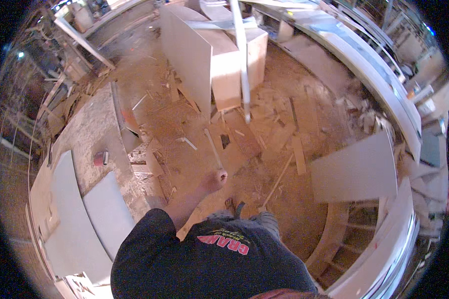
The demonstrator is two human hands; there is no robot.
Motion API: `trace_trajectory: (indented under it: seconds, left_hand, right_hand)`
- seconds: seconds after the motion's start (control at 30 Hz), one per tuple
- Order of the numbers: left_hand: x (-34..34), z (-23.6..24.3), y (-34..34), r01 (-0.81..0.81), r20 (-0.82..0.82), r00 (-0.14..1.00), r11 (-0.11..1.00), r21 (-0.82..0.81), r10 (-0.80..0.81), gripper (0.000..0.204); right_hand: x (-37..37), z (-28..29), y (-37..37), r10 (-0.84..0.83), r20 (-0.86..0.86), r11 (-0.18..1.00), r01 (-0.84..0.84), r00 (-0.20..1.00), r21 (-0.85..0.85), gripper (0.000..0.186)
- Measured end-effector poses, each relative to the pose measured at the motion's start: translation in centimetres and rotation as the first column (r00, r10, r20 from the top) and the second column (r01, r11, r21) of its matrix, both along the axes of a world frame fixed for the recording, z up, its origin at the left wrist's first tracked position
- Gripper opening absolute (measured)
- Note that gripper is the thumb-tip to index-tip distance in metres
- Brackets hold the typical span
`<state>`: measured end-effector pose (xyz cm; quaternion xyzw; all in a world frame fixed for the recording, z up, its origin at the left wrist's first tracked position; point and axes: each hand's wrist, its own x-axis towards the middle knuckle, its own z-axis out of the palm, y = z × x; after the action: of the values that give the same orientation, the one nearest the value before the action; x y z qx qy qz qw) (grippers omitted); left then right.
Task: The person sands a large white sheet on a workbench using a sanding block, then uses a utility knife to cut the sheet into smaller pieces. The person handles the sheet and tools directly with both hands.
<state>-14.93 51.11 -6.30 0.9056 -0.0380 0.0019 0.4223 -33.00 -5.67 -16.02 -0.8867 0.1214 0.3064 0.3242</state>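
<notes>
My left hand (216,179) reaches out over the sawdust-covered floor, fist closed around the lower end of a thin pale stick (212,147). The stick points away from me toward a stack of light wooden panels and boxes (219,65). My forearm comes from the left shoulder of my dark printed shirt (209,259). My right hand is hidden from view. My legs and feet show just below the hand, near a second thin strip of wood (276,182) lying on the floor.
Offcuts and boards (284,129) litter the brown floor. A white pole (242,60) stands in front of the boxes. A dusty workbench on the left carries grey panels (99,209) and a small red object (100,158). A grey board (356,172) and a curved counter (379,79) lie to the right.
</notes>
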Motion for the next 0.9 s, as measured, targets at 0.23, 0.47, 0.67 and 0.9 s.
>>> trace_trajectory:
  seconds: [0.23,0.47,0.67,0.9]
  left_hand:
    - [4.7,-2.8,3.5,-0.408,0.002,0.912,0.905,0.123,0.411,0.011]
    - [0.0,-5.7,-3.2,-0.439,-0.327,0.771,0.828,0.350,0.546,0.020]
    - [-10.3,-12.8,-12.1,-0.577,-0.360,0.486,0.602,0.552,0.796,0.019]
    - [-14.8,-13.4,-13.1,-0.674,-0.622,0.190,0.561,0.481,0.760,0.028]
  right_hand:
    - [26.3,0.8,-4.8,0.124,0.005,0.986,-0.123,0.992,-0.116,0.025]
    - [57.2,7.4,-10.3,0.028,0.293,0.977,0.037,0.956,-0.211,0.029]
    - [73.6,7.8,-1.3,0.114,0.382,0.992,-0.085,0.917,-0.093,0.033]
    - [74.7,0.9,16.6,0.297,0.248,0.922,-0.345,0.922,0.175,0.037]
